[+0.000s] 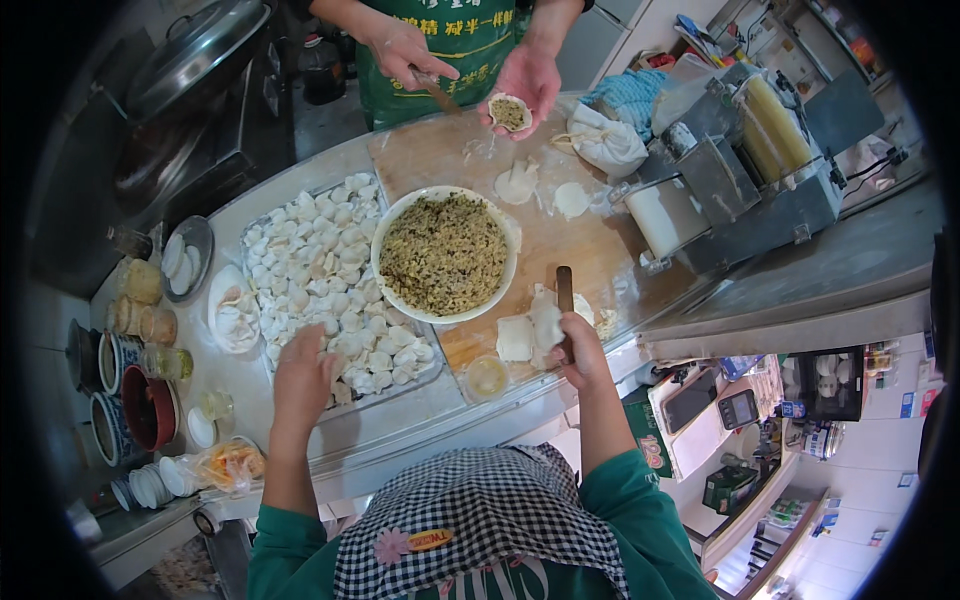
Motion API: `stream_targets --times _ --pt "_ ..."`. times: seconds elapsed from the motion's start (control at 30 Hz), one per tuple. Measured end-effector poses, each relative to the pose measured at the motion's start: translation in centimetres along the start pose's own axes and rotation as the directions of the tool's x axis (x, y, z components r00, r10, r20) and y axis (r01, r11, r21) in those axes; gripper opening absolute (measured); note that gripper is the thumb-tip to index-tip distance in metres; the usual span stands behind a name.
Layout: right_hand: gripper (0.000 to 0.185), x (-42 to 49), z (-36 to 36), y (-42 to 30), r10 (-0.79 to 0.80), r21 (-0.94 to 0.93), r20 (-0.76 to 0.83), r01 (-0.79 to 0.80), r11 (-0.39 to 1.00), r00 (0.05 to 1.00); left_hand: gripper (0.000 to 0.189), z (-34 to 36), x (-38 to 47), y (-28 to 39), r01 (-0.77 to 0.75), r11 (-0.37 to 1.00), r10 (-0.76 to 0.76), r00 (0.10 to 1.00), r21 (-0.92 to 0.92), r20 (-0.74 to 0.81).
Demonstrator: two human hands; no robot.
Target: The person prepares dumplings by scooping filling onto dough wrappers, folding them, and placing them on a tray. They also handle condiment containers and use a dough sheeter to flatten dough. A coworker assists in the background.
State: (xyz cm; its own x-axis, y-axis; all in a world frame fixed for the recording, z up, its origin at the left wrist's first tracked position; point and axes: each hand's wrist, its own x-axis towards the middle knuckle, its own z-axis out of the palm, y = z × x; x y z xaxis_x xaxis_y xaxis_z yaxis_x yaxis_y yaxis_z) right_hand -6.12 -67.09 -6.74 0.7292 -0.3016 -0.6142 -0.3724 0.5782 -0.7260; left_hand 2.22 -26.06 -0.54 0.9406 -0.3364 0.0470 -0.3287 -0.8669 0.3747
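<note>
My left hand (304, 367) is over the near left part of a tray of floured dumplings (322, 255); its fingers are apart and I see nothing in them. My right hand (581, 349) grips a flat wooden spatula (565, 300), upright in the view, beside a stack of dough wrappers (544, 326). A separate square-looking wrapper (514, 337) lies just left of the stack. Between the tray and the wrappers stands a white bowl of minced filling (444, 251). A small cup of yellowish liquid (487, 376) stands at the board's near edge.
Across the wooden board (420, 154), a co-worker in a green apron holds a filled wrapper (510, 112) and a filling stick. Dough pieces (571, 200) lie by a cloth bag (609, 142). A dough-rolling machine (727, 172) stands at right; jars (142, 281) and bowls (146, 409) line the left.
</note>
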Motion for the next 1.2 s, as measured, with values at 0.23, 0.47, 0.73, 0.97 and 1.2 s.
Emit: stream_targets --times 0.23,0.47,0.73,0.97,1.2 --pt "0.026 -4.6 4.4 -2.3 -0.159 0.339 0.297 0.052 0.939 0.942 0.035 3.9 2.1 10.6 0.086 0.669 0.182 0.944 -0.738 0.275" --pt "0.017 -5.7 6.6 -1.2 -0.533 -0.193 0.051 0.532 0.824 0.844 0.05 8.7 5.4 19.3 0.531 0.015 0.263 0.815 -0.847 0.516" --pt "0.02 -8.3 7.3 -0.7 -0.613 -0.514 0.148 0.589 0.623 0.776 0.037 7.1 4.0 17.2 0.629 -0.323 0.364 0.772 -0.707 0.52" --pt "0.013 -8.2 9.2 1.3 -0.494 -0.563 0.216 0.521 0.642 0.842 0.036 4.2 1.7 14.4 0.645 0.021 0.167 0.751 -0.764 0.639" --pt "0.011 -8.2 8.9 1.3 -0.588 -0.609 0.32 0.636 0.473 0.743 0.032 3.5 0.4 11.6 0.602 0.255 0.252 0.714 -0.757 0.653"
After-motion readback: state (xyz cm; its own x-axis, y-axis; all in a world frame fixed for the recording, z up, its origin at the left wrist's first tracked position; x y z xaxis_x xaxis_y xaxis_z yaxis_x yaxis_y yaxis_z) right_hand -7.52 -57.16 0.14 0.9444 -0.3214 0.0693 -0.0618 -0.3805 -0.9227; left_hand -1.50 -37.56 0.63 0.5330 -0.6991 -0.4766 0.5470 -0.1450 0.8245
